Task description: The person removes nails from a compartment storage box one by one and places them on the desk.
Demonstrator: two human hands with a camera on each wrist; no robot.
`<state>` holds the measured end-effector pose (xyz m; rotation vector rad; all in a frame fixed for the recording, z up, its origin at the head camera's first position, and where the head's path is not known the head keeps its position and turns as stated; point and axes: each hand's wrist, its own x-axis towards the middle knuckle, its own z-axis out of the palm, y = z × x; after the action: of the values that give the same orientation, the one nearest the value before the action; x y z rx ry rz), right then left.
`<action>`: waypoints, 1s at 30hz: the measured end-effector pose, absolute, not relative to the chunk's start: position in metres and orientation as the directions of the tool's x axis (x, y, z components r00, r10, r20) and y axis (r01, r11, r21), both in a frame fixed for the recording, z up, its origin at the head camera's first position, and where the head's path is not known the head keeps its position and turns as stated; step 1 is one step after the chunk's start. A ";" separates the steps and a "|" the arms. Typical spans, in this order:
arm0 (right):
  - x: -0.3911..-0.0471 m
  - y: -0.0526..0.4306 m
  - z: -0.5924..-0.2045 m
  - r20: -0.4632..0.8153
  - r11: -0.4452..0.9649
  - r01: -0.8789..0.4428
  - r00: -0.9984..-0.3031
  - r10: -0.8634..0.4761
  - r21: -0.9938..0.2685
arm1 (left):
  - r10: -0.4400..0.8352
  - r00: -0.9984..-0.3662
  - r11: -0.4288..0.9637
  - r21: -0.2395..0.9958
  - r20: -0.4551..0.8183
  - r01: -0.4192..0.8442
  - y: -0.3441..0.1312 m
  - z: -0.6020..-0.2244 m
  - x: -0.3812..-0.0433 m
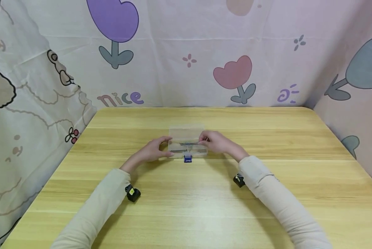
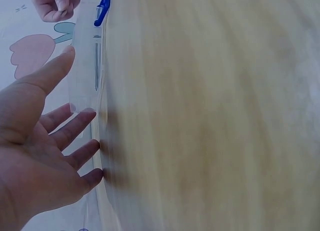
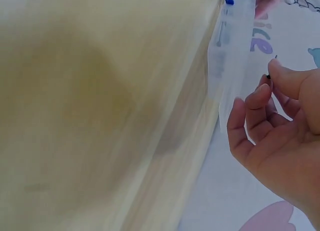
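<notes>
Transparent plastic box (image 1: pixel 179 155): located on the wooden table (image 1: pixel 186 204), beyond its middle and between the two hands. Its lid (image 1: pixel 186 133) is swung back on the far side; a blue latch (image 1: pixel 188 159) sits at the centre of the near edge. Contents noted: slender rods (image 1: pixel 189 144), dark or metallic, in the rear section, with more along the front (their exact number is too small to count).

Left hand (image 1: pixel 151 150): positioned at the left end of the box, thumb at the near corner, index finger farther back. Fingers are extended and spread, their tips against the box, without a clenched hold.

Right hand (image 1: pixel 216 141): raised at the right end of the box. Thumb and forefinger pinch a thin dark piece (image 3: pixel 268 77), seen best from the right wrist; the remaining fingers are bent.

Outward from there: both forearms wear pale sleeves (image 1: pixel 90 209), each with a small black device (image 1: pixel 133 194) near the cuff. Behind the table hangs a printed cloth (image 1: pixel 167 72), bearing a purple tulip (image 1: pixel 115 20), a pink tulip (image 1: pixel 234 72) and the word "nice" in mixed colours.
</notes>
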<state>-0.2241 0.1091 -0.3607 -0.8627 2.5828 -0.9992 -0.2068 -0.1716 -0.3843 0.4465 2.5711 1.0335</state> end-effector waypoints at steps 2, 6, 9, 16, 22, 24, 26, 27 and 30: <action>-0.226 0.113 -0.360 -0.003 0.594 -0.444 -0.800 -0.601 -0.671 | 0.404 -0.896 0.689 0.706 -0.186 0.164 -0.171 -0.384 -0.207; -0.229 0.123 -0.359 -0.007 0.617 -0.432 -0.815 -0.579 -0.658 | 0.405 -0.896 0.694 0.700 -0.182 0.171 -0.171 -0.384 -0.206; -0.232 0.131 -0.360 -0.004 0.636 -0.425 -0.829 -0.559 -0.644 | 0.409 -0.895 0.693 0.698 -0.177 0.178 -0.171 -0.384 -0.205; -0.244 0.155 -0.366 0.032 0.679 -0.422 -0.862 -0.507 -0.601 | 0.412 -0.894 0.688 0.704 -0.175 0.179 -0.172 -0.385 -0.206; -0.256 0.171 -0.375 0.023 0.721 -0.414 -0.874 -0.485 -0.556 | 0.411 -0.894 0.680 0.713 -0.177 0.171 -0.173 -0.385 -0.206; -0.260 0.175 -0.377 0.003 0.733 -0.399 -0.879 -0.476 -0.550 | 0.410 -0.894 0.679 0.715 -0.179 0.168 -0.173 -0.385 -0.205; -0.264 0.178 -0.379 -0.015 0.741 -0.381 -0.885 -0.466 -0.553 | 0.409 -0.894 0.680 0.714 -0.182 0.165 -0.173 -0.384 -0.205; -0.266 0.178 -0.380 -0.022 0.742 -0.375 -0.886 -0.464 -0.555 | 0.408 -0.894 0.682 0.713 -0.183 0.165 -0.173 -0.384 -0.205; -0.270 0.180 -0.382 -0.032 0.748 -0.367 -0.888 -0.459 -0.553 | 0.414 -0.892 0.685 0.707 -0.180 0.176 -0.173 -0.383 -0.204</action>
<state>-0.2704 0.1795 -0.3823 -0.6620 2.7796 -0.8280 -0.2037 -0.1731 -0.3832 0.4650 2.5731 1.0303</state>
